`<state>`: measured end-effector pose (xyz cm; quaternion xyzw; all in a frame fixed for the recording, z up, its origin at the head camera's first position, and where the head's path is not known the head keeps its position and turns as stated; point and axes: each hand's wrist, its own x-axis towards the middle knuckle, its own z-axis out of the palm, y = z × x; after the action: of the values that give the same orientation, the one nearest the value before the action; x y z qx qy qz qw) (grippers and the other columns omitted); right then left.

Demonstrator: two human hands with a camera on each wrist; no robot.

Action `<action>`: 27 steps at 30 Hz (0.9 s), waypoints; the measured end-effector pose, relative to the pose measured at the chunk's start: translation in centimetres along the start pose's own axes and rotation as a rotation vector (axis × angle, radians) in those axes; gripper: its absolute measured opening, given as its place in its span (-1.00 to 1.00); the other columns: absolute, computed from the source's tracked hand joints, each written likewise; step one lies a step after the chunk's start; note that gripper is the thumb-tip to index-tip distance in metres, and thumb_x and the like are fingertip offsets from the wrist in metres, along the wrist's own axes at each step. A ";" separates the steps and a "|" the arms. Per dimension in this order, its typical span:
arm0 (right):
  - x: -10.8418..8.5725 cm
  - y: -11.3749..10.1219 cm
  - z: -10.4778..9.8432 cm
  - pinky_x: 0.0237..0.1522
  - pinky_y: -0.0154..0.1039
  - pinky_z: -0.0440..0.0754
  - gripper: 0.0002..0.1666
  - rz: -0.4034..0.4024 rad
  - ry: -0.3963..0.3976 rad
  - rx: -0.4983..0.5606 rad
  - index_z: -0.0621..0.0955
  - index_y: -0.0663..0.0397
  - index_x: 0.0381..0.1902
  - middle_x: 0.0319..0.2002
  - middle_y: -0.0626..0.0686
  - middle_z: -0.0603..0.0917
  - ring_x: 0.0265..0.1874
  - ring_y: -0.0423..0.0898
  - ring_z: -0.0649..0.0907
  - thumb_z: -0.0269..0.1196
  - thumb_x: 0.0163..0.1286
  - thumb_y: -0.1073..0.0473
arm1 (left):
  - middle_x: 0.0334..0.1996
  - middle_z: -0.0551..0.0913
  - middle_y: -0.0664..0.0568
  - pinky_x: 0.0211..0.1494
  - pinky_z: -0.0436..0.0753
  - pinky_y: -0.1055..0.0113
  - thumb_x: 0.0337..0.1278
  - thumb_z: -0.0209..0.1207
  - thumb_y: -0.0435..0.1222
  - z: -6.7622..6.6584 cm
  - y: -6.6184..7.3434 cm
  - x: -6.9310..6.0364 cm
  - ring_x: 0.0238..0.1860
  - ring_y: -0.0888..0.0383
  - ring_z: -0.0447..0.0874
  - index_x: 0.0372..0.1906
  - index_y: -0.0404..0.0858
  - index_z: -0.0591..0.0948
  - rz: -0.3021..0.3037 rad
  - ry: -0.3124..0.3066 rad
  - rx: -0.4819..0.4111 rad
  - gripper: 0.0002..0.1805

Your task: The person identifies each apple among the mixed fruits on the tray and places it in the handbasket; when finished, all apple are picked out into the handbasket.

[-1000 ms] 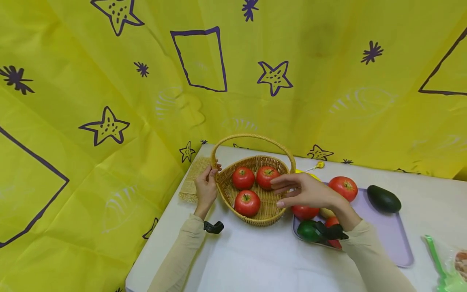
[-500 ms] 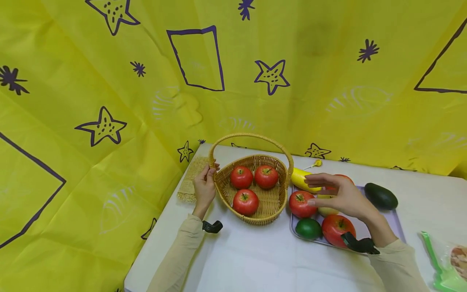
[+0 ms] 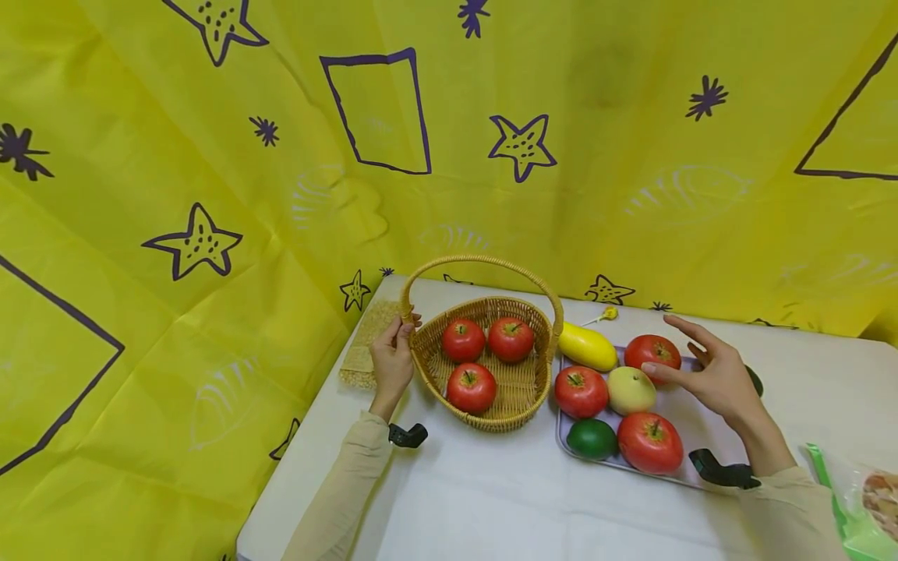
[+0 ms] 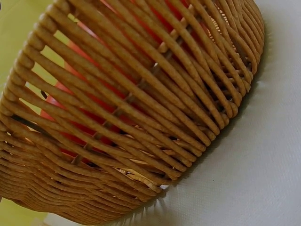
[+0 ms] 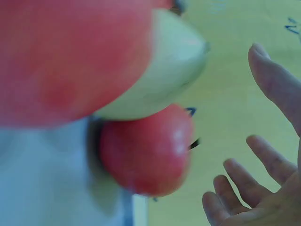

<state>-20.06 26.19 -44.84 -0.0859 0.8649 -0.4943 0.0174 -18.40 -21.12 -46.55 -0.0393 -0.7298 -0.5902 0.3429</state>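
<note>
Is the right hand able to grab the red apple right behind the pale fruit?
Probably yes: the right hand is open and holds nothing, close beside that red apple. The pale fruit crowds its near side, but nothing sits on top.

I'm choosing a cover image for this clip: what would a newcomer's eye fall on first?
Probably the bright yellow backdrop with dark star drawings, filling the upper part of the head view. Next, likely the wicker basket in front of it, with three red apples inside and the left hand holding the base of its handle. Then the purple tray of fruit to its right, with the right hand above.
</note>
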 end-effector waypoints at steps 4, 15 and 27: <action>0.3 1.3 0.1 0.46 0.60 0.12 0.05 0.050 -0.029 -0.011 0.19 -0.03 0.71 0.65 0.42 0.12 0.50 0.67 0.18 0.46 0.43 -0.03 | -0.09 0.73 -0.56 0.19 0.70 0.53 0.52 0.07 -0.57 0.1 0.4 -0.1 -0.01 -0.52 0.71 -0.01 -0.72 0.65 0.005 0.001 -0.016 -0.76; 1.4 3.8 0.7 0.34 0.60 0.38 0.07 0.136 -0.150 -0.057 0.06 0.11 0.73 0.56 0.54 0.20 0.46 0.59 0.28 0.33 0.54 -0.17 | -0.11 0.72 -0.59 0.19 0.69 0.55 0.53 0.07 -0.57 0.2 0.3 -0.1 -0.04 -0.53 0.70 0.01 -0.72 0.65 0.036 0.000 -0.019 -0.76; 1.8 4.0 0.9 0.31 0.55 0.44 0.08 0.122 -0.141 -0.070 0.11 0.09 0.72 0.55 0.52 0.27 0.47 0.56 0.28 0.35 0.51 -0.20 | -0.08 0.73 -0.56 0.19 0.70 0.52 0.53 0.06 -0.56 0.0 -2.2 0.0 0.00 -0.52 0.72 0.05 -0.68 0.66 0.005 0.005 0.005 -0.75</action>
<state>-22.22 27.13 -48.65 -0.0681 0.8820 -0.4543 0.1053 -19.46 -21.82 -48.39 -0.0389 -0.7301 -0.5878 0.3464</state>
